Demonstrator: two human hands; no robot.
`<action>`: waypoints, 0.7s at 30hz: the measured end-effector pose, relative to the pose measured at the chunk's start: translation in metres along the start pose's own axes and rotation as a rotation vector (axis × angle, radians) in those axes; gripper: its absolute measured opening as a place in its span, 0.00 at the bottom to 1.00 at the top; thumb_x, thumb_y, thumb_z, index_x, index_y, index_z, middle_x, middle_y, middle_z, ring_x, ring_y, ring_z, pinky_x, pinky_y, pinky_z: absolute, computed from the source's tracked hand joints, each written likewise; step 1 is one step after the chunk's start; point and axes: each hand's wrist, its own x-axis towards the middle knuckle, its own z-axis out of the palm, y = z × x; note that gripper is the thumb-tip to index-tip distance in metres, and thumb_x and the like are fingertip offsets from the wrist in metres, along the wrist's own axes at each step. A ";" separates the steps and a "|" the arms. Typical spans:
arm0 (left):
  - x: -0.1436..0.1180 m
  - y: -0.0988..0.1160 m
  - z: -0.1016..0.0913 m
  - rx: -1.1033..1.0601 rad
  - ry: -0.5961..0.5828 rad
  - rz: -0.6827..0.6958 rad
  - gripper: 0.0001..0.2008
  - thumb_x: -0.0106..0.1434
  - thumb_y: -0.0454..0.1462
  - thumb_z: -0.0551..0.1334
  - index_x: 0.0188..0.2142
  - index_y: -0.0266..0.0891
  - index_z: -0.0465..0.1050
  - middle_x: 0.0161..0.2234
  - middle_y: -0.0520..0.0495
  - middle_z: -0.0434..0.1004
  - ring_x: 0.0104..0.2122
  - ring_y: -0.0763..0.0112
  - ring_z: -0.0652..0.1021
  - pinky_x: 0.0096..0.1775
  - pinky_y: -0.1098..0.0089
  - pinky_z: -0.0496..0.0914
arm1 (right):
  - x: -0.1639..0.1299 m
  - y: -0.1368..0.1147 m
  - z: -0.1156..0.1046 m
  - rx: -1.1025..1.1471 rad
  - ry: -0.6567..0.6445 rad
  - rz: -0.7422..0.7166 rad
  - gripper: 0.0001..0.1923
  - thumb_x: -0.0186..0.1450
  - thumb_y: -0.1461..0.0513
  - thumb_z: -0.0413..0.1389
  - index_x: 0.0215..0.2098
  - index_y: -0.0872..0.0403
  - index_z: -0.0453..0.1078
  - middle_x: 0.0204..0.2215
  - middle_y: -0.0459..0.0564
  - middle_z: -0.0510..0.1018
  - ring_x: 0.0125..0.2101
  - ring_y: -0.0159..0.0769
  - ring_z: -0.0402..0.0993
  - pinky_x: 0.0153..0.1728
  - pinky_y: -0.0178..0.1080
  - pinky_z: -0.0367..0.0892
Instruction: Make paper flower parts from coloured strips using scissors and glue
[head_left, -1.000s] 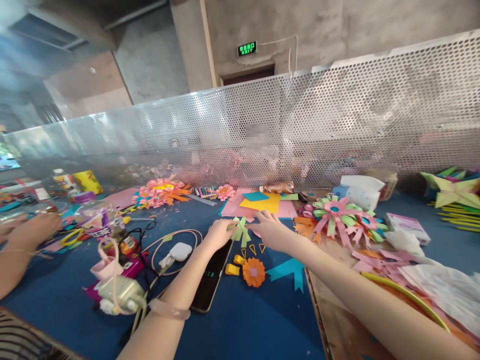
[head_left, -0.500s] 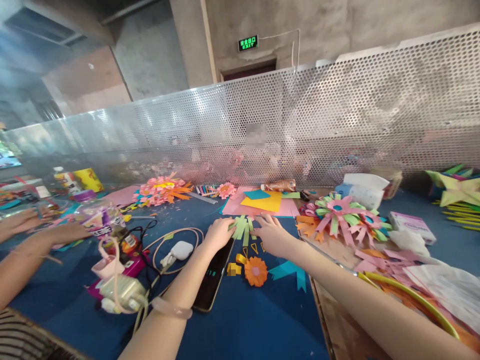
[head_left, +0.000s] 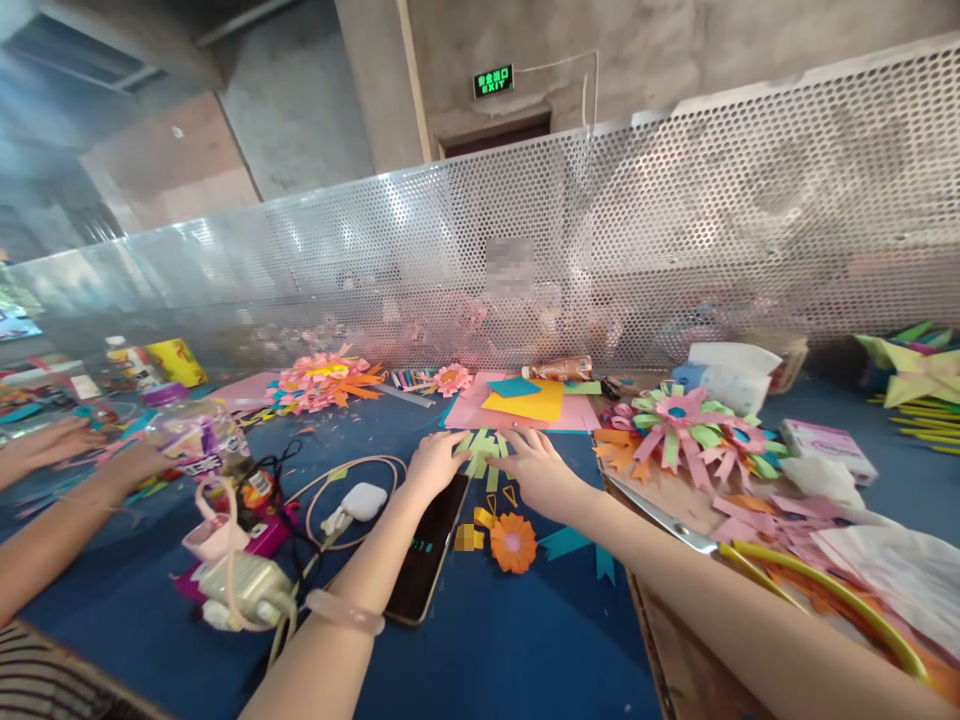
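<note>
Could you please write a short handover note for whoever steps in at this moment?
Left hand and right hand: both press flat on the green paper strips, gripping nothing.
The strips lie fanned on the blue table, in front of the pink and yellow sheets.
An orange paper flower lies finished nearby, beside the phone.
The strips are not yet a flower.

view: one head camera, worn by the person | facing: forward and a little down, over the blue surface [head_left: 525, 640] toward the far perforated metal screen [head_left: 675, 230] | distance: close to both forearms, hands in the centre | shared views: only one view
</note>
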 end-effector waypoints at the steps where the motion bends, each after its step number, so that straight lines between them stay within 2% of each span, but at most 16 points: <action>1: 0.000 0.000 -0.001 -0.001 -0.004 -0.012 0.15 0.64 0.40 0.56 0.50 0.39 0.66 0.51 0.42 0.67 0.47 0.62 0.71 0.48 0.56 0.67 | 0.001 -0.001 0.000 -0.001 0.001 0.005 0.27 0.60 0.69 0.49 0.57 0.45 0.63 0.59 0.57 0.57 0.58 0.52 0.49 0.55 0.51 0.47; 5: 0.000 -0.001 -0.002 -0.004 -0.005 -0.055 0.15 0.64 0.40 0.57 0.50 0.39 0.66 0.50 0.42 0.67 0.46 0.63 0.72 0.46 0.57 0.68 | 0.004 -0.004 0.001 0.002 -0.010 0.005 0.23 0.60 0.68 0.50 0.52 0.48 0.69 0.59 0.57 0.57 0.58 0.54 0.49 0.55 0.52 0.47; 12: 0.002 -0.009 0.001 0.013 0.037 -0.090 0.15 0.64 0.39 0.57 0.50 0.38 0.66 0.51 0.42 0.67 0.47 0.62 0.72 0.47 0.56 0.68 | 0.004 -0.007 0.005 0.039 0.029 -0.016 0.23 0.59 0.68 0.51 0.51 0.47 0.69 0.58 0.57 0.58 0.58 0.52 0.49 0.55 0.51 0.49; 16: 0.001 -0.013 0.001 0.026 0.041 -0.126 0.16 0.64 0.39 0.57 0.51 0.38 0.65 0.51 0.42 0.67 0.47 0.61 0.71 0.47 0.55 0.67 | 0.006 0.000 0.004 0.074 0.114 0.064 0.26 0.59 0.70 0.52 0.55 0.47 0.65 0.56 0.57 0.61 0.56 0.52 0.51 0.52 0.50 0.53; 21: -0.004 -0.011 -0.004 0.020 0.009 -0.164 0.15 0.64 0.39 0.57 0.50 0.38 0.66 0.51 0.42 0.67 0.47 0.62 0.71 0.47 0.55 0.67 | 0.005 0.019 0.005 0.150 0.233 0.159 0.14 0.63 0.63 0.54 0.47 0.53 0.69 0.53 0.53 0.64 0.55 0.47 0.54 0.52 0.52 0.54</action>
